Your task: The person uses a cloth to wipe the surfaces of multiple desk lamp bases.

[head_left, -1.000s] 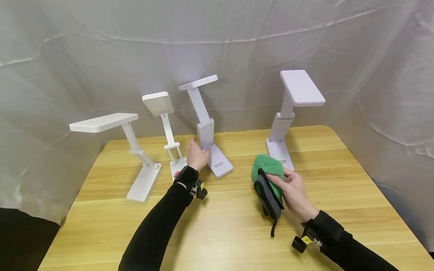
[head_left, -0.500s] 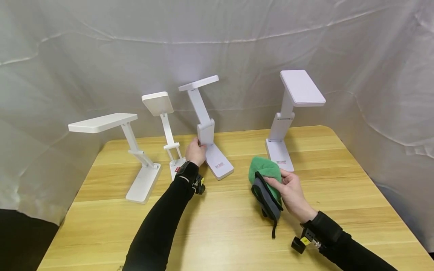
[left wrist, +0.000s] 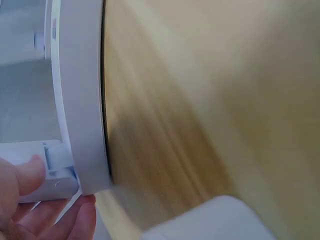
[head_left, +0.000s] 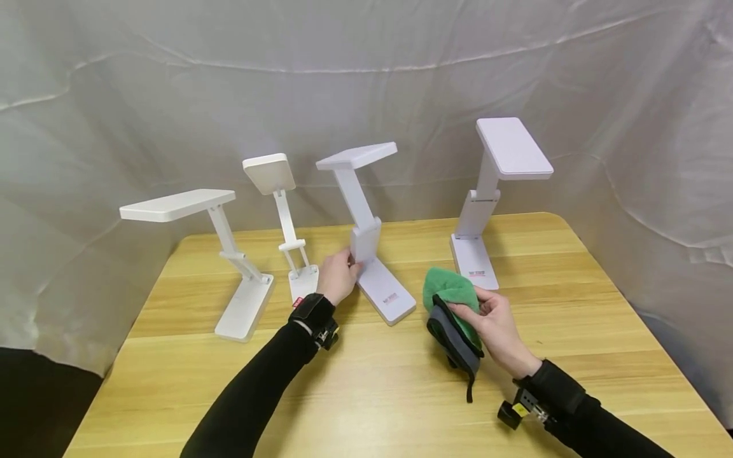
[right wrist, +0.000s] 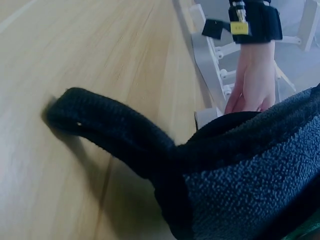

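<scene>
A white folding desk lamp (head_left: 388,294) stands near the middle of the table, its head raised and tilted. My left hand (head_left: 336,277) grips it low on the stem, by the base hinge. The left wrist view shows the thumb (left wrist: 31,175) and fingertips on opposite sides of the lamp's hinge end, beside the base (left wrist: 82,100). My right hand (head_left: 499,326) pinches a folded cloth, green (head_left: 449,287) on one side and grey with black edging on the other. Close up in the right wrist view are the cloth's grey face (right wrist: 245,190) and its black hanging loop.
Two more white lamps stand to the left, a broad-headed one (head_left: 243,308) and a smaller one (head_left: 286,219) behind the left wrist. Another lamp (head_left: 472,261) stands at the back right, just behind the cloth. A pale curtain (head_left: 401,95) hangs behind the wooden table (head_left: 366,394).
My left hand has taken hold of the middle lamp and shifted it right and nearer, its head turning a little. The right hand stays in nearly the same place with the cloth.
</scene>
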Tool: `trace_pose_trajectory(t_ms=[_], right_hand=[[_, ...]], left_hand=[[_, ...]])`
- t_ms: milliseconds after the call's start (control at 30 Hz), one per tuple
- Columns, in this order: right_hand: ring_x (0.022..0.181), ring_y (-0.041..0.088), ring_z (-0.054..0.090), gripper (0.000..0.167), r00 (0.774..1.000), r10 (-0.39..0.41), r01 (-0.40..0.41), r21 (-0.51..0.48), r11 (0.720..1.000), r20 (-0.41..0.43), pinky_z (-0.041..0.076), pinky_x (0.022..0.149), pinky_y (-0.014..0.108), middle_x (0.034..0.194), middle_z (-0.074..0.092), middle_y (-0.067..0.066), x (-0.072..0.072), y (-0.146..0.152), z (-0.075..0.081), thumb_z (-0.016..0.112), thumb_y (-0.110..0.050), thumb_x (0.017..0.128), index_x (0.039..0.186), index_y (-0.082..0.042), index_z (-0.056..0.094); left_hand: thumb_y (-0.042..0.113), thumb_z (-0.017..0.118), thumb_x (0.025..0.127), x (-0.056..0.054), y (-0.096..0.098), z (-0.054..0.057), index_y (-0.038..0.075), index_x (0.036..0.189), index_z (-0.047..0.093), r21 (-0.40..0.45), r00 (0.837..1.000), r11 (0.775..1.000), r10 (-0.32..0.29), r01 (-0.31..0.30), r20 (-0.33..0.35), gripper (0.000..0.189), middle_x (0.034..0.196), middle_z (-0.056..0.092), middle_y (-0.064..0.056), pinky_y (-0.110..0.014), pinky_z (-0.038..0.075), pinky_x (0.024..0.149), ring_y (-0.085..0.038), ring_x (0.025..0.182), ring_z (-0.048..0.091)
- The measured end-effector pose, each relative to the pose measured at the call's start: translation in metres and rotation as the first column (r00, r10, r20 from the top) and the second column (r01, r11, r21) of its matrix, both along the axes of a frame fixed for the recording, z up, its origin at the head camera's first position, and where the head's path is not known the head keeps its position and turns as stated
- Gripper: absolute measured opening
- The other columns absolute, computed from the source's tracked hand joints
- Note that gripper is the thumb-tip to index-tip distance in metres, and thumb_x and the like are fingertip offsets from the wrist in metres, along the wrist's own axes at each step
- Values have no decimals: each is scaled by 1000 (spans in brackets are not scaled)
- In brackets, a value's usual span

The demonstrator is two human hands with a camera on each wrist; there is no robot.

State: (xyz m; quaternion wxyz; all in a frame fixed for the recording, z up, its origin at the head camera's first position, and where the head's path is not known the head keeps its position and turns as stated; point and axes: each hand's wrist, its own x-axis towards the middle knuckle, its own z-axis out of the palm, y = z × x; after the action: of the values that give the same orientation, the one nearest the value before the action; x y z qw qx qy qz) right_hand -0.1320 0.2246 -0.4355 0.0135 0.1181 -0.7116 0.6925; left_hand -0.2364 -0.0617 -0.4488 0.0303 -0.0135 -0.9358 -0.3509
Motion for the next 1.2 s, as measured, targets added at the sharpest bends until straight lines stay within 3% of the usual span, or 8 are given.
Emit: trace_pose_trajectory(t_ms=[267,433,567,700,833,933,1100,1200], right_hand=[[100,-1,69,37,994,-24,39,136,990,-109,58,83,16,112,73,-19,0,2,4,70,2,90,125,12,62],[86,-1,65,33,954,-6,103,309,945,-299,54,73,14,106,78,8,1,0,9,74,6,84,117,5,70],[85,3,67,36,894,64,166,462,871,-443,54,74,13,102,77,15,2,-5,12,78,5,80,115,1,71],[76,4,64,34,854,154,191,575,796,-498,55,69,17,94,76,7,1,-15,11,81,-1,80,113,-1,72],[68,4,51,34,872,226,154,680,717,-435,47,61,20,91,73,1,0,-29,3,81,-10,83,115,-4,71],[81,7,64,38,880,284,124,762,636,-381,55,68,25,105,75,3,-1,-39,-5,80,-18,86,121,-6,69],[118,26,68,50,863,395,77,855,513,-315,61,92,43,129,69,11,4,-44,-13,77,-28,89,131,-4,64],[125,31,64,56,852,437,53,878,476,-288,59,95,46,137,65,16,8,-39,-14,77,-30,90,135,-2,61]], left_hand=[[17,73,92,43,5,8,-1,120,65,-51,982,982,-186,184,-34,34,109,75,-20,-38,62,78,-30,93,74],[18,74,89,66,6,8,-1,124,63,-98,960,958,-275,269,-57,41,105,76,-17,-29,61,69,-24,85,74],[23,73,89,73,1,6,1,133,57,-96,929,928,-365,359,-57,51,117,73,-16,-30,62,74,-23,92,74],[24,69,94,66,-5,7,3,144,48,18,874,874,-486,486,11,58,136,64,-17,-43,57,99,-30,117,68],[21,64,98,54,-9,7,4,153,35,163,795,799,-597,579,102,64,146,55,-19,-51,46,113,-36,132,57],[18,63,99,48,-11,3,4,155,30,239,748,757,-647,609,145,67,148,52,-20,-49,46,114,-36,135,54],[19,64,99,44,-17,-1,5,154,32,250,722,732,-676,634,148,65,147,52,-18,-46,47,114,-35,138,52],[24,65,99,46,-21,-1,4,153,34,212,716,728,-683,652,144,66,148,51,-17,-47,47,114,-35,139,52]])
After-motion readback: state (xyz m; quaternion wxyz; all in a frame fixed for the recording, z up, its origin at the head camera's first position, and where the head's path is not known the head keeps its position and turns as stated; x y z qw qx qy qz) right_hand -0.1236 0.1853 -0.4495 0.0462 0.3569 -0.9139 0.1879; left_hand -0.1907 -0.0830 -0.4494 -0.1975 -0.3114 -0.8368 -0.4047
